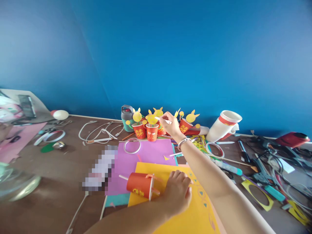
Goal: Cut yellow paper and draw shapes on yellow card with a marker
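My right hand [170, 123] reaches to the back of the table, its fingers closed around a slim white pen [168, 121]. The pen's tip is at the round yellow paper head [152, 119] that stands up from a red paper cup [152, 132]. More red cups [139, 130] with yellow eared heads are grouped around it. Nearer to me, my left hand [178, 191] rests on a yellow paper sheet [143, 167] with its fingers curled; whatever they hold, if anything, is hidden. Beside it another red cup [138, 185] lies on its side, a white stick poking from its base.
A purple sheet [153, 151] lies under the yellow one, with a white tape ring [132, 146] on it. A stack of paper cups [223, 126] leans at the right, near a glue gun [263, 172] and tangled cables. At the left are a glass bowl [19, 185] and a white cable [97, 131].
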A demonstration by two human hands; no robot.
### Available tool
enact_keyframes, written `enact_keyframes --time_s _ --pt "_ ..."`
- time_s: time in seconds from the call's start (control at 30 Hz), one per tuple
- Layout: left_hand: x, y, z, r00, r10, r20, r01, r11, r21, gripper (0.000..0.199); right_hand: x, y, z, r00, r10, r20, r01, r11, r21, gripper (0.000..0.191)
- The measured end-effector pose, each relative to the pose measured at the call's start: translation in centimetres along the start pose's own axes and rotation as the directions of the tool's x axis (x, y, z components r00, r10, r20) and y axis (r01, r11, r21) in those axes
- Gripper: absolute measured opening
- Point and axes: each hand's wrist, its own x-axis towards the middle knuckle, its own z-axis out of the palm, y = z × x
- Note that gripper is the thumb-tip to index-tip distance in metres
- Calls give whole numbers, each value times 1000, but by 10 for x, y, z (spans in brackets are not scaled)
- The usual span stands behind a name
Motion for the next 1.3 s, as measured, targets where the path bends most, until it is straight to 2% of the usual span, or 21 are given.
enact_keyframes --time_s 0.2,0.7,1.3 --pt "-1 1 -2 1000 -2 10 2 1000 -6 18 2 5 1 999 -12 -31 11 1000 -18 18" --pt "-1 -1 1 1000 9 -10 -9 1000 -17 19 6 13 3 998 -54 13 54 999 3 15" --pt "0 3 -5 1000 -14 27 15 1000 -14 19 6 15 2 1000 -14 -16 14 999 -32 14"
